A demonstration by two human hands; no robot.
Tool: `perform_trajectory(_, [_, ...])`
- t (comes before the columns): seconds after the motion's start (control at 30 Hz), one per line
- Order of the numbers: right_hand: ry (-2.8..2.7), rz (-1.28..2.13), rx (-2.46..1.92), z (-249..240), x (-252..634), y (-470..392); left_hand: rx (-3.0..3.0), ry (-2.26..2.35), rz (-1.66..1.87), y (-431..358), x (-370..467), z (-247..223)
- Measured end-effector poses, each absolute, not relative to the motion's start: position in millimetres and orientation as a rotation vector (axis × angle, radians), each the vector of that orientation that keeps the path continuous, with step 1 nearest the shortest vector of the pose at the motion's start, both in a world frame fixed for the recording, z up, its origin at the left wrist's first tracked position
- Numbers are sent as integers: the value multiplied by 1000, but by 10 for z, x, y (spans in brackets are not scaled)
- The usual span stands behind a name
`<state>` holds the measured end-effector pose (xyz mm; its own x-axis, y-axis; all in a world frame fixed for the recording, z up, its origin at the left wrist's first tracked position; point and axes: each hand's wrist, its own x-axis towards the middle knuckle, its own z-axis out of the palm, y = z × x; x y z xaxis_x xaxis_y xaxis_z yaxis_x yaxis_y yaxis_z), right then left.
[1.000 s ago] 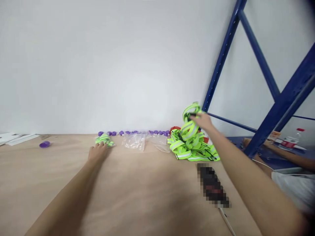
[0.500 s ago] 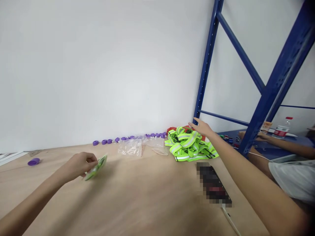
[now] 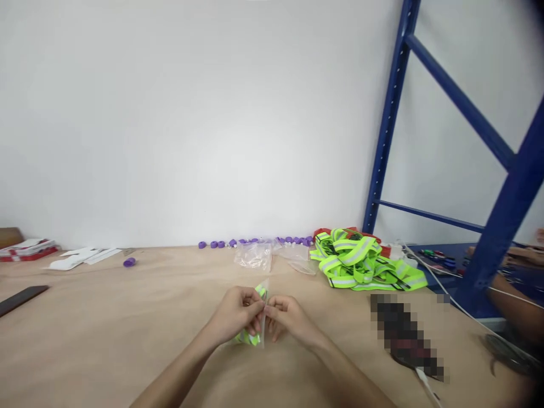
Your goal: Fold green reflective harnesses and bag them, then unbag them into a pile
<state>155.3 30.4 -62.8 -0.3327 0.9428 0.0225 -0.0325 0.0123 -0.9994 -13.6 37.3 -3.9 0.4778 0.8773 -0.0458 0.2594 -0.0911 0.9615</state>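
Observation:
Between my two hands is a small clear plastic bag (image 3: 262, 334) with a folded neon-green reflective strap (image 3: 250, 339) inside. My left hand (image 3: 241, 310) grips the bag from the left, thumb and fingers closed on it. My right hand (image 3: 288, 318) pinches the bag's right edge, its fingertips close against the left thumb. Behind the hands, flat clear bags (image 3: 254, 256) lie on the brown-covered table (image 3: 170, 317). To their right rests a tangled pile of neon-green reflective straps (image 3: 357, 260).
Small purple pieces (image 3: 221, 244) line the wall. A pixelated dark device (image 3: 408, 340) with a white cable lies at right, near a blue rack post (image 3: 488, 243). White cards (image 3: 80, 258), a purple cup-like piece (image 3: 130, 262) and a dark bar (image 3: 21, 299) are at left. Another person's arm (image 3: 516, 300) shows at far right.
My left hand has brought the bagged strap rightward to the middle. My right hand has come back from the strap pile and now pinches the bag. The view has shifted left.

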Motion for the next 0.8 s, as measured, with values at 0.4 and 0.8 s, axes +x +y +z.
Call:
perform_trajectory(0.4, [-1794,543,-1055,-778,1788,397,1793,1025,1018,521,-189,-122])
perform_trajectory(0.8, [-1910,310,-1014,-733,1681,306,2167,1076,921,479,-468,-67])
